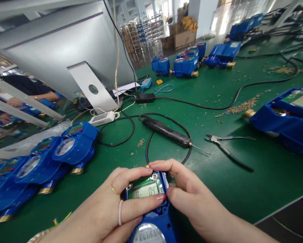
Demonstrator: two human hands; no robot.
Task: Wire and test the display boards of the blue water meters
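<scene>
A blue water meter (pixel 155 217) lies at the bottom middle, its upper housing uncovered. Inside sits a green circuit board with a lit-grey LCD screen (pixel 144 191) showing digits. My left hand (pixel 123 199) grips the meter from the left, one finger across the screen's lower edge and another at the board's top. On the right side, my right hand (pixel 189 192) holds the housing between thumb and fingers, beside a small white part at the rim. A bit of red wire shows near both hands' fingertips. Beyond them lie a black electric screwdriver (pixel 166 131) and cutting pliers (pixel 226 148).
Several blue meters (pixel 75 143) line the left, with more (pixel 185 65) at the back and one (pixel 288 118) at the right. Loose brass screws (pixel 242 105) lie scattered. A monitor (pixel 65 44) stands back left; black cable (pixel 199 105) crosses the green table. Another person's arms show behind it.
</scene>
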